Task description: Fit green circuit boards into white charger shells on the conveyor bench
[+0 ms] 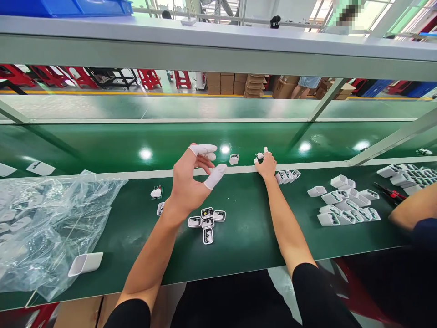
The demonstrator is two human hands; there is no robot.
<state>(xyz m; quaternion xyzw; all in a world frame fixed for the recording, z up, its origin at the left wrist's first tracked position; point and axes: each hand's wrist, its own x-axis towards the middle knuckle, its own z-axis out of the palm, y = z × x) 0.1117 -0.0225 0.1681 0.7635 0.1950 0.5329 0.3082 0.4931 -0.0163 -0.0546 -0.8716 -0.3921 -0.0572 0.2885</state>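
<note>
My left hand (195,175) is raised over the bench with white finger cots on it. Its thumb and fingers are apart, with nothing between them. Stretched forward to the green belt, my right hand (266,165) also wears white cots. Its thumb and forefinger are spread on either side of a small circuit board with a white part (260,155); whether they touch it I cannot tell. A white housing (234,159) stands on the belt between my hands. Below them, several white housings (208,236) with electronics inside stand grouped on the bench. Another board with a white part (156,192) lies left of my left hand.
Clear plastic bags (51,218) with white parts cover the left bench, beside a hollow white housing (86,263). Several filled housings (348,214) lie at right, near red-handled pliers (394,194) and another person's arm (414,207). A shelf (218,50) spans above the belt.
</note>
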